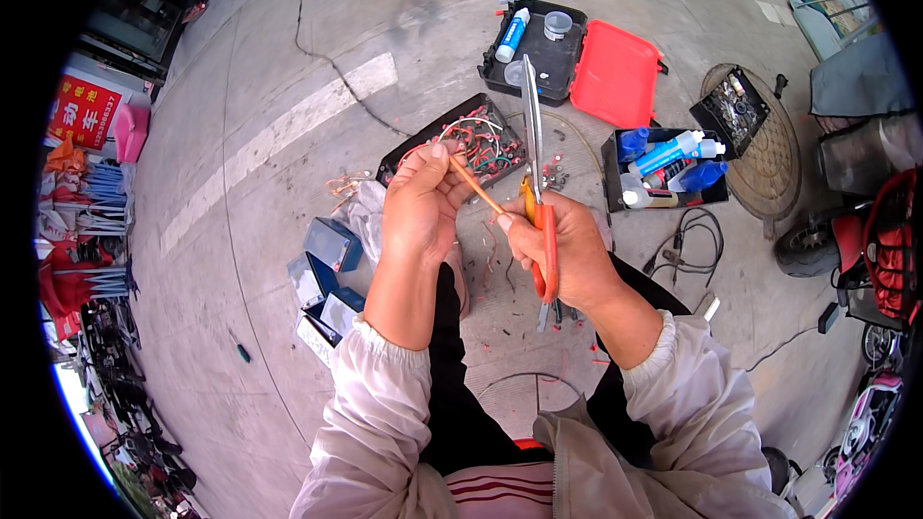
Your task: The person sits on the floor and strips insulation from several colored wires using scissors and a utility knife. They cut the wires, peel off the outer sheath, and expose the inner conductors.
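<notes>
A thin orange wire or tube (477, 184) runs slantwise between my two hands. My left hand (417, 209) pinches its upper end between thumb and fingers. With thumb and finger, my right hand (577, 245) holds the lower end. That same hand also carries red-handled scissors (533, 133) in its palm, blades pointing away from me. Whether the blades are fully closed cannot be told. Beyond my hands lies a black tray (424, 137) filled with wire scraps, including red, white and green pieces, and small parts. My left hand partly covers the tray's near side.
An opened black case (541, 58) with a red lid (616, 76) lies farther off. To the right are a black bin (615, 191) of bottles, a small parts tray (750, 115) and a coiled cable (710, 231). Blue boxes (339, 249) and a screwdriver (241, 352) are at left.
</notes>
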Demonstrator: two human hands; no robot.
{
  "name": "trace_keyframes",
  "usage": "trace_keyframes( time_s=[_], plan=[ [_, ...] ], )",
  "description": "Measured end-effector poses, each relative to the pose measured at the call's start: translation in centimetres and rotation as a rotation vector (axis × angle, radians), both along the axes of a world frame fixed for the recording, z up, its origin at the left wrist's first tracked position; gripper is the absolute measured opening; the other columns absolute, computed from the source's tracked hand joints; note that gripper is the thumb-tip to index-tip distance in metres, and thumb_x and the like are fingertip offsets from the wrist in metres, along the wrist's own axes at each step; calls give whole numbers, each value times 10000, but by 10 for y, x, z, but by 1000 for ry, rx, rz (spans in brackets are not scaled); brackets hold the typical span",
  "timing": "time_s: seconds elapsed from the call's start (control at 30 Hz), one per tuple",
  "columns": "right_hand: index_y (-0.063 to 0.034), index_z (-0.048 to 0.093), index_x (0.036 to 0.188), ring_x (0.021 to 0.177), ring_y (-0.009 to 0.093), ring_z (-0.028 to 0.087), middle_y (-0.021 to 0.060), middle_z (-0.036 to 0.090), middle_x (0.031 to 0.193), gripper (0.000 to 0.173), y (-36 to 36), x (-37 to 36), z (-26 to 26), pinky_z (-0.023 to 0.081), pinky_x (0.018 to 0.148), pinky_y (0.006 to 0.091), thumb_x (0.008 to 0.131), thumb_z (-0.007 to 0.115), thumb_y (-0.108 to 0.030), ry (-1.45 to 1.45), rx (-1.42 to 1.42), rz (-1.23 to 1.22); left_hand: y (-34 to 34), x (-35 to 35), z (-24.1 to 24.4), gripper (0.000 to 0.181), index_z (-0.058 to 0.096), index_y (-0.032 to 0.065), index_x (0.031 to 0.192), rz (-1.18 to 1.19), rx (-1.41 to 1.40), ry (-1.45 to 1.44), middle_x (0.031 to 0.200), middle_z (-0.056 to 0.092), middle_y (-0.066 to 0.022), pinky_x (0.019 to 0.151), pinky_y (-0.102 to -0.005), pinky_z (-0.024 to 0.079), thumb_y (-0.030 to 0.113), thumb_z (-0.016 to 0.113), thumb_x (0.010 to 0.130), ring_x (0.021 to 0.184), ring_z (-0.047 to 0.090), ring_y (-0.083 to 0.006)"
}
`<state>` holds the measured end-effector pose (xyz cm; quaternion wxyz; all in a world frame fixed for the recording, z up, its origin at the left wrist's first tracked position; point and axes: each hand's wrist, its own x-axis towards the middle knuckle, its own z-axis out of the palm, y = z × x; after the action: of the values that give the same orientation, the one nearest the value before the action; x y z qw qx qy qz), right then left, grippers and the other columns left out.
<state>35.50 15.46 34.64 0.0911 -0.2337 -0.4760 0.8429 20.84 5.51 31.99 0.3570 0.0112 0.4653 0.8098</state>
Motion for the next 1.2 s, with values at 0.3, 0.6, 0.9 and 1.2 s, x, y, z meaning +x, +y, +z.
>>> trace_keyframes(
  time_s=[0.3,0.6,0.9,1.2],
  plan=[
    [-8,598,893,538,64,499,4,548,648,172,8,3,7,406,479,207,914,631,-175,-61,-116,146,-8,-9,-1,180,591,12,1043,126,43,-52,895,656,-68,751,-280,539,171,543,975,825,627,-150],
    [26,567,987,477,97,408,-12,436,558,322,18,3,-4,349,486,277,929,586,-290,-64,-286,-34,-14,-22,-12,175,587,-2,1027,183,-48,-221,844,629,-66,745,-286,572,158,539,975,778,628,-165],
    [-51,594,868,453,44,415,-27,472,586,262,14,3,-11,338,414,205,927,618,-305,-228,54,35,-11,-19,-5,178,615,-4,973,182,-53,-296,819,620,-54,714,-254,582,157,539,975,737,617,-141],
    [-1,603,850,565,210,572,104,602,685,276,18,4,-13,450,525,329,871,657,-271,-376,563,128,-10,-19,-5,185,597,-2,985,187,-78,-238,827,627,-65,707,-272,574,164,515,988,708,616,-161]
  ],
)
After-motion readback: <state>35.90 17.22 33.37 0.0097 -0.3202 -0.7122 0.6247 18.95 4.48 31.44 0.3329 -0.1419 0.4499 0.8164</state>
